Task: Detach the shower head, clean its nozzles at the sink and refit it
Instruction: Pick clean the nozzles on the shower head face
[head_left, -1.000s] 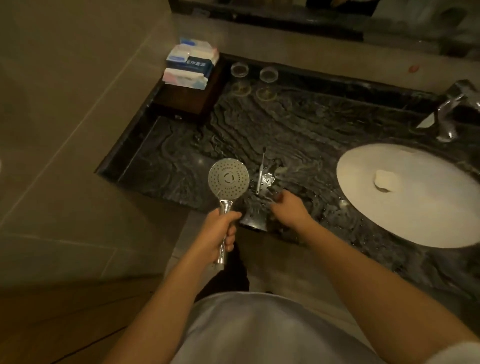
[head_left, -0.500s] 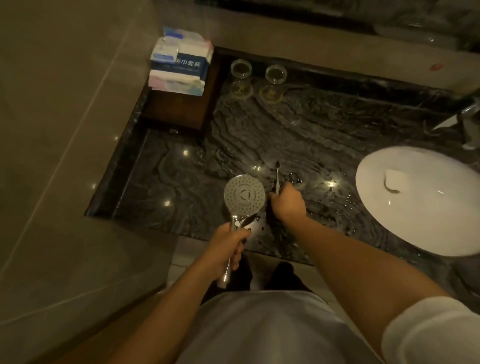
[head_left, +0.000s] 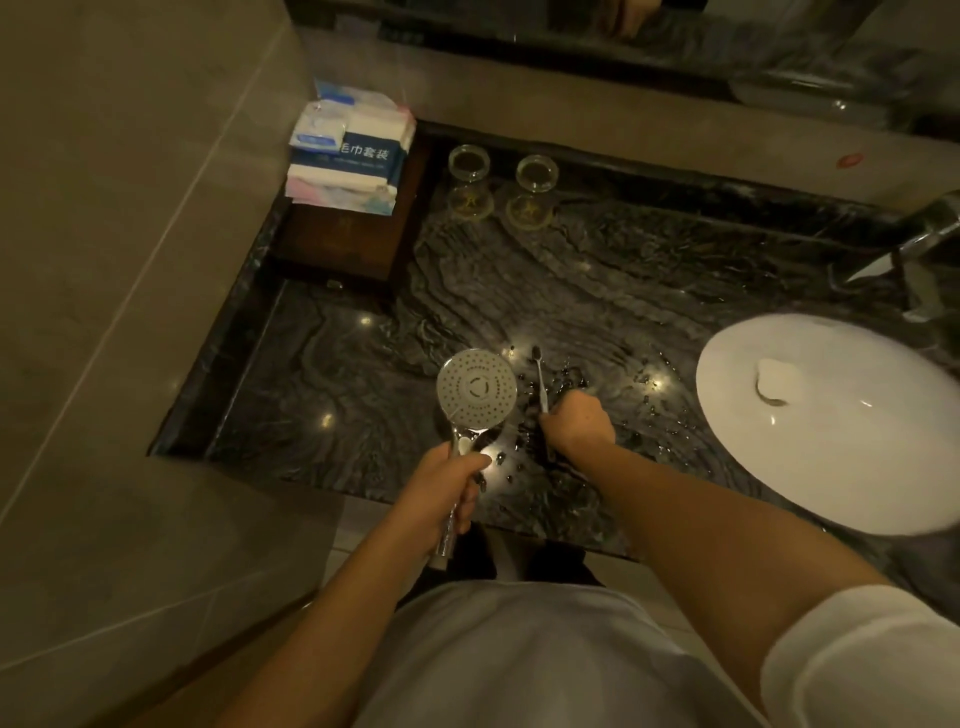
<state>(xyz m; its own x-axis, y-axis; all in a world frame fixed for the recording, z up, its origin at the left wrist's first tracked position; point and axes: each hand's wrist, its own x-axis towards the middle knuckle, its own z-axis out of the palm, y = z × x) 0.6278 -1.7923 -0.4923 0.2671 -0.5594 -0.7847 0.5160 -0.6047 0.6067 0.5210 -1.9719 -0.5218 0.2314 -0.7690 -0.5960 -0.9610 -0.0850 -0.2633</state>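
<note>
The chrome shower head (head_left: 476, 388) is detached, with its round nozzle face turned up toward me. My left hand (head_left: 444, 488) grips its handle over the front edge of the dark marble counter (head_left: 519, 291). Just to its right, my right hand (head_left: 582, 423) is closed around the handle of a toothbrush (head_left: 539, 375). The toothbrush's dark bristle end points away from me and sits beside the shower head's right rim. The white oval sink (head_left: 841, 431) lies at the right, with a pale lump near its drain.
A stack of wrapped towel packs (head_left: 350, 148) rests on a brown wooden box (head_left: 343, 234) in the back left corner. Two upturned glasses (head_left: 498, 184) stand behind on the counter. The chrome tap (head_left: 919, 244) is at the far right. Water drops dot the counter by my hands.
My right hand closed on the toothbrush that lay on the counter and lifted it beside the shower head. The view shifted slightly toward the counter.
</note>
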